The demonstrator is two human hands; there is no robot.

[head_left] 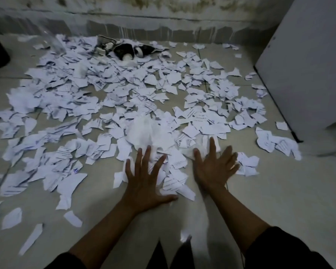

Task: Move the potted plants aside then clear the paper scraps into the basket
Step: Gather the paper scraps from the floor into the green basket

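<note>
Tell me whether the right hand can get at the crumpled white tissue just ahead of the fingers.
Probably yes: the right hand lies open, the tissue sits just beyond its fingertips, only loose paper scraps between.

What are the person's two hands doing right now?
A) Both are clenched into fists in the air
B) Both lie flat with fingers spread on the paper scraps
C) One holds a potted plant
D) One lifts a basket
B: the left hand and right hand are both open, fingers spread, resting on the torn paper scraps that cover the floor; neither holds anything.
</note>
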